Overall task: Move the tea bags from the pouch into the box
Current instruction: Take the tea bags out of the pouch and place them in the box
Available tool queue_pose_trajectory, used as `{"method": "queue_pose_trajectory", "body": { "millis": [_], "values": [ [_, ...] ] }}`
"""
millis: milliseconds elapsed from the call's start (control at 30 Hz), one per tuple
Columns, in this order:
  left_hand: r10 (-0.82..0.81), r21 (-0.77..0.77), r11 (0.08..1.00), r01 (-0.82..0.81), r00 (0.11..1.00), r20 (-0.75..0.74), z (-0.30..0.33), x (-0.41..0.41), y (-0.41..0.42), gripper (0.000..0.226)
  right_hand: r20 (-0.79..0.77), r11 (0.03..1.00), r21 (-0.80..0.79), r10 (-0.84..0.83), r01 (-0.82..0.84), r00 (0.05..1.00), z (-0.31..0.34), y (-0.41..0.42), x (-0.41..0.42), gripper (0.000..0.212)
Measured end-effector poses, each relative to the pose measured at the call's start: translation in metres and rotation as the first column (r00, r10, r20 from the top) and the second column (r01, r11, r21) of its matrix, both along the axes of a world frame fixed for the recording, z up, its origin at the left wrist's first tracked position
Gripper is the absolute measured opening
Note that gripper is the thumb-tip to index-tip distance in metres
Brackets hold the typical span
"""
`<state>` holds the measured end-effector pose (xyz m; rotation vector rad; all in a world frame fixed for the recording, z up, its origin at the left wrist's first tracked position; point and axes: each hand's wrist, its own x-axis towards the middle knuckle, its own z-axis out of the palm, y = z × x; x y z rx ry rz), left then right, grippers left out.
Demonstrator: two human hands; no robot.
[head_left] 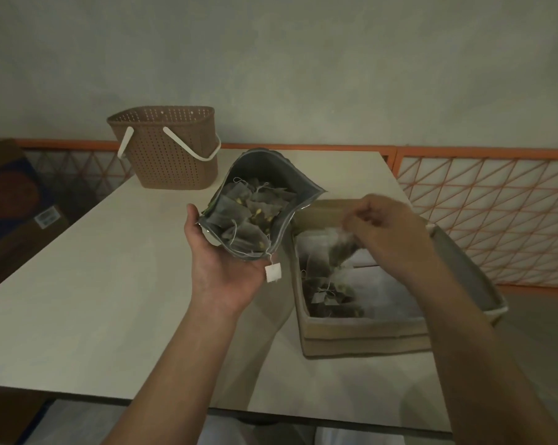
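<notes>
My left hand holds a grey foil pouch from below, its mouth wide open toward me. Several mesh tea bags lie inside it, and one white paper tag dangles out over my palm. To the right, an open cardboard box sits on the table with a few tea bags at its bottom. My right hand hovers over the box, fingers pinched on a blurred tea bag that hangs down into it.
A brown perforated plastic basket with white handles stands at the back of the pale table. An orange lattice railing runs behind and to the right. A cardboard carton sits on the floor at left.
</notes>
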<state>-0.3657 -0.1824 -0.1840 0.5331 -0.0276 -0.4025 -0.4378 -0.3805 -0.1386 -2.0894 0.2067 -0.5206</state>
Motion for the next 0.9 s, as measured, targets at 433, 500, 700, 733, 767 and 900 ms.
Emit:
{"method": "queue_pose_trajectory", "body": {
  "millis": [433,500,700,733,767,900],
  "values": [
    [0.034,-0.002,0.999,-0.034,0.999,0.014,0.002,-0.001,-0.002,0.071,-0.583,0.798,-0.385,0.179,-0.464,0.792,-0.032,0.004,0.011,0.034],
    [0.037,0.004,0.999,-0.037,0.999,0.021,0.002,-0.001,-0.002,0.070,-0.625,0.814,-0.368,0.142,-0.450,0.768,-0.031,0.000,0.008,0.024],
    [0.037,0.014,0.999,-0.037,0.999,0.024,0.001,0.000,-0.001,0.070,-0.403,0.841,-0.481,0.037,-0.246,0.914,-0.007,-0.003,-0.006,0.013],
    [0.031,0.021,0.999,-0.032,0.999,0.030,0.001,0.000,-0.001,0.071,-0.276,0.878,-0.436,0.078,-0.197,0.958,-0.001,0.002,-0.008,0.010],
    [0.026,0.033,0.999,-0.027,0.999,0.038,0.001,0.000,-0.001,0.072,-0.123,0.906,-0.392,0.119,-0.158,0.985,0.006,0.009,-0.010,0.006],
    [0.023,0.098,0.995,-0.029,0.998,0.062,0.003,-0.001,-0.001,0.078,0.245,0.909,-0.412,0.176,-0.062,0.953,0.022,0.043,-0.006,0.009]
  ]
}}
